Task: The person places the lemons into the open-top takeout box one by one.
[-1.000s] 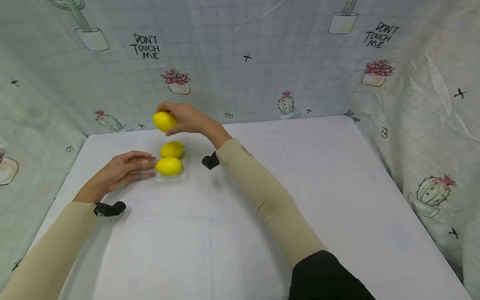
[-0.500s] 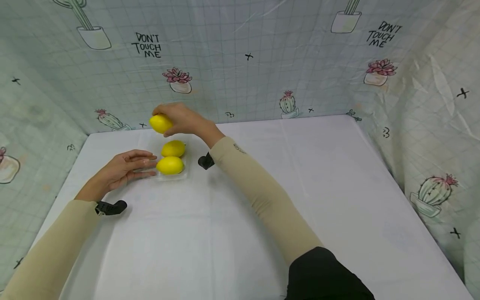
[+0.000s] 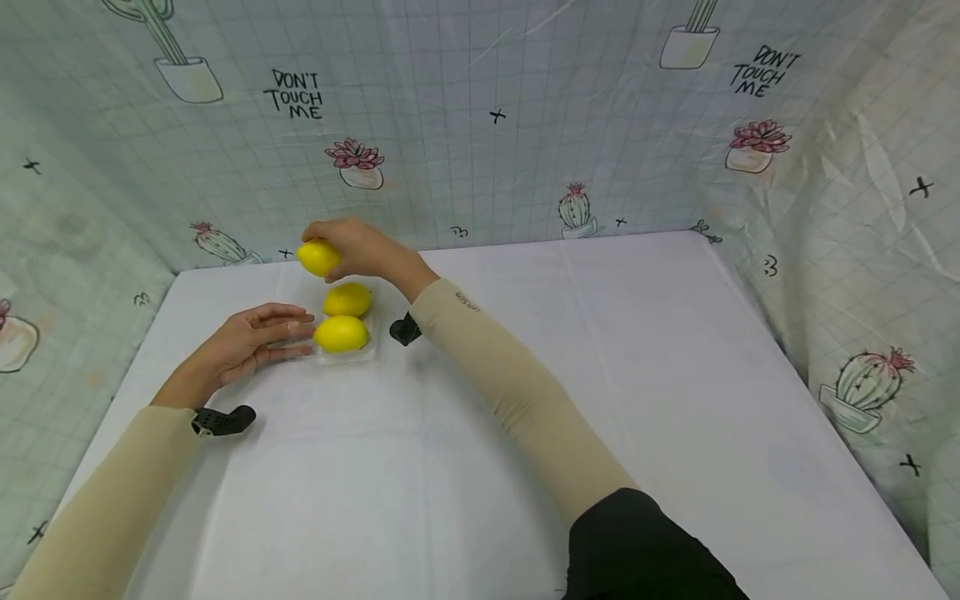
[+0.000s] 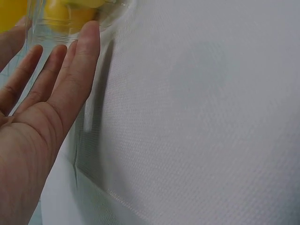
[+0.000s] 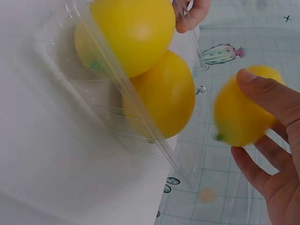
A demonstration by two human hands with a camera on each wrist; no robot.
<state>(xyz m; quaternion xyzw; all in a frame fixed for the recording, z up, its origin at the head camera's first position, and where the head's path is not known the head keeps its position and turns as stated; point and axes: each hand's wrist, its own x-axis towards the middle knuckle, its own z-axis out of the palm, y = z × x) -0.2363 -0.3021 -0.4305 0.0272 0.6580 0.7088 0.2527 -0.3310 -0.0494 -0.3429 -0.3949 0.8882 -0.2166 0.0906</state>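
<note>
A lemon [image 3: 318,257] is grasped by the right hand [image 3: 358,247] just behind the clear tray [image 3: 372,340]; tray's near-left edge is touched by the left hand [image 3: 243,345], fingers straight, w/ two lemons [image 3: 341,332] inside.

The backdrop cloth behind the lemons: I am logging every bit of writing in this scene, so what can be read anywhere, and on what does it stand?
"DON'T TOUCH ME" on the backdrop cloth, upper left, beside a potted cactus drawing.
"DON'T TOUCH ME" again on the cloth, upper right.
Small print on the right sleeve: too small to read.
Lemons and the clear tray: no writing seen.
</note>
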